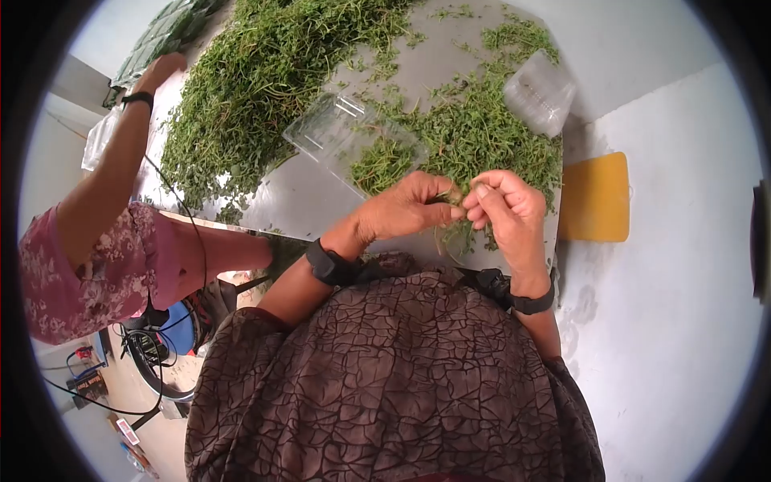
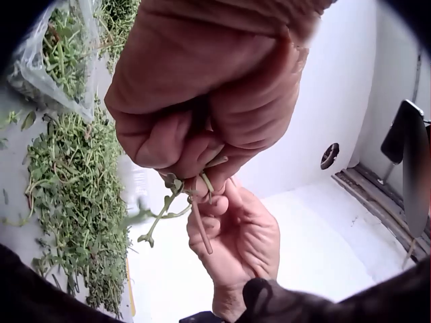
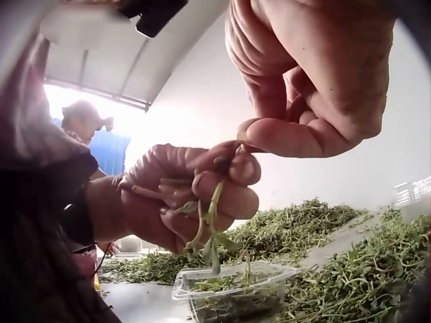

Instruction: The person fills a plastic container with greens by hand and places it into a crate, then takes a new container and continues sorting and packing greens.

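My left hand grips a few leafy green sprigs with thick stems, which poke out between its curled fingers. Thumb and forefinger of my right hand pinch at the same sprigs, fingertips right against those of the left; the pinched part is mostly hidden. Just beyond the hands stands a clear plastic box partly filled with sprigs, its transparent lid tilted open. A loose heap of cut greens lies to the right of the box.
A larger mound of greens covers the table's left part. Another clear container sits at the right edge, above a yellow stool. At left, another person's arm reaches toward stacked clear boxes.
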The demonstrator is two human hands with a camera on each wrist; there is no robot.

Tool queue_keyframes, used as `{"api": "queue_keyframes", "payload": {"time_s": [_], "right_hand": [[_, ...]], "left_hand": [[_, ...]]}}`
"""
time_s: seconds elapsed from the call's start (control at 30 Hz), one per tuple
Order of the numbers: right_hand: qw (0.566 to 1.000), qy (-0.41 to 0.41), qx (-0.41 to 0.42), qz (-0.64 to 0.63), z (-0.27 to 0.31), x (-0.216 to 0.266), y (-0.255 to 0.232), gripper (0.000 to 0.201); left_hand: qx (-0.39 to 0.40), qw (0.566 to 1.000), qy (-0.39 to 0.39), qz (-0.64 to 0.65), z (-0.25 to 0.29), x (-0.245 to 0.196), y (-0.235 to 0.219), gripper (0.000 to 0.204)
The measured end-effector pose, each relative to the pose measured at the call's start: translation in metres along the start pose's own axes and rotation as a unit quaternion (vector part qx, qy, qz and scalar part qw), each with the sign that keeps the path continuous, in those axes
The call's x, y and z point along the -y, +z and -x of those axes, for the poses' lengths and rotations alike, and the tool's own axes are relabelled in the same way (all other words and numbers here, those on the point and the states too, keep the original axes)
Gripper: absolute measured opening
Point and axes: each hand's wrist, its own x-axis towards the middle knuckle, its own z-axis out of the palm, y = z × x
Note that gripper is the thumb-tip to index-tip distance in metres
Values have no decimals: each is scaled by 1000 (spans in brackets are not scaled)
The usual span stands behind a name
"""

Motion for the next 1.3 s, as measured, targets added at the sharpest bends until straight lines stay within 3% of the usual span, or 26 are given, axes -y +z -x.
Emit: {"api": "queue_keyframes", "payload": {"time_s": [0.13, 0.2, 0.23, 0.27, 0.33, 0.4, 0.47, 0.5, 0.57, 0.67, 0.7, 0.77, 0.8, 0.83, 0.87, 0.9, 0.97, 1.0, 1.07, 1.13, 1.17, 1.2, 1.27, 1.3], "right_hand": [[999, -6, -32, 5, 4, -2, -6, 14], [999, -5, -36, 7, 10, -5, -11, 14], [998, 22, -43, 26, 12, -8, -12, 14], [996, 51, -52, 46, 17, -13, -13, 13], [996, 42, -57, 58, 23, -23, -13, 13], [996, 50, -36, 63, 31, -33, -16, 13], [996, 52, -37, 64, 33, -35, -17, 13], [995, 54, -42, 73, 34, -38, -18, 13], [994, 55, -49, 83, 36, -39, -20, 12], [992, 61, -70, 88, 44, -44, -27, 12], [990, 74, -80, 89, 46, -45, -29, 12], [989, 82, -87, 88, 50, -49, -32, 12], [988, 86, -93, 87, 52, -50, -33, 12], [988, 89, -95, 87, 54, -53, -34, 12], [990, 77, -83, 82, 58, -61, -36, 12], [989, 79, -90, 81, 60, -66, -37, 12], [989, 75, -96, 88, 61, -71, -39, 12], [990, 74, -90, 85, 61, -73, -39, 12], [987, 79, -97, 99, 63, -74, -39, 12], [986, 81, -103, 107, 64, -76, -38, 12], [986, 77, -99, 106, 63, -79, -38, 12], [987, 72, -98, 105, 63, -81, -38, 12], [986, 59, -106, 112, 62, -85, -39, 12], [986, 53, -106, 119, 59, -86, -40, 12]], "left_hand": [[-65, 998, -9, 1, 11, -17, -19, 14], [-169, 983, 30, -69, 15, -22, -31, 15], [-234, 959, 10, -161, 17, -25, -42, 16], [-234, 958, 13, -164, 21, -28, -45, 16], [-288, 906, -26, -310, 25, -36, -47, 17], [-295, 889, -4, -351, 27, -28, -49, 18], [-278, 826, 93, -482, 23, -2, -60, 22], [-278, 824, 98, -484, 24, 6, -60, 22], [-307, 831, 27, -463, 28, 11, -56, 26], [-267, 808, 69, -522, 37, 8, -69, 35], [-267, 809, 67, -520, 40, 5, -72, 35], [-315, 913, -26, -258, 48, -11, -75, 44], [-318, 911, -29, -259, 49, -21, -75, 44], [-289, 956, 42, -21, 49, -34, -75, 49], [-243, 939, 124, 210, 54, -43, -72, 54], [-255, 937, 128, 204, 59, -51, -73, 54], [-284, 901, 222, 241, 67, -70, -76, 54], [-289, 900, 223, 237, 74, -83, -73, 54], [-223, 871, 385, 208, 90, -109, -61, 48], [-157, 866, 466, 93, 99, -125, -57, 52], [-208, 846, 490, 21, 104, -124, -64, 50], [-201, 845, 495, 24, 111, -125, -71, 50], [-243, 862, 435, 94, 122, -128, -76, 44], [-263, 841, 470, 42, 129, -132, -70, 41]]}}
